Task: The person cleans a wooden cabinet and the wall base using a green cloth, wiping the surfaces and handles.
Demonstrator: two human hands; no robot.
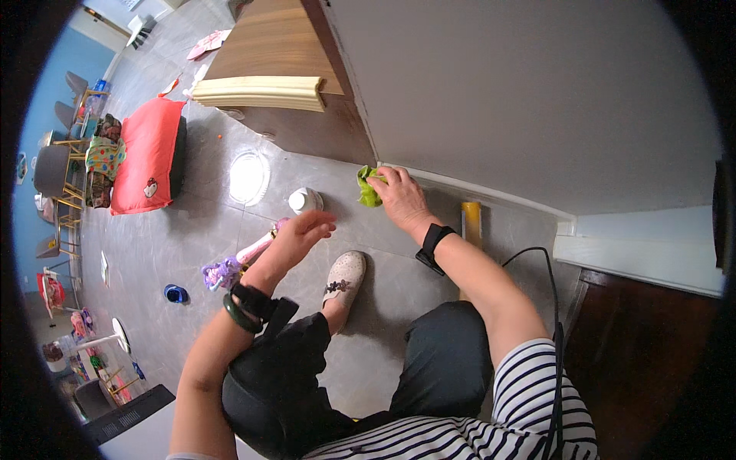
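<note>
My right hand [401, 195] grips a crumpled green cloth [368, 187] at the foot of the grey wall [517, 103], by the white baseboard [471, 188]. Over the floor, my left hand [305, 230] has its fingers apart and holds nothing. Just beyond it stands a white bottle with a white cap [307, 200]. A doll with purple hair [224, 272] lies partly hidden beneath my left hand and forearm. A yellow cylinder [471, 221] lies on the tiles beside my right forearm.
Cream moulding strips [259, 91] rest on a wood-grain panel [276, 40] ahead. A red cushion [149, 155], a round white object [249, 178] and a blue cap-like object [175, 294] are left. A black cable [546, 259] runs along my right side.
</note>
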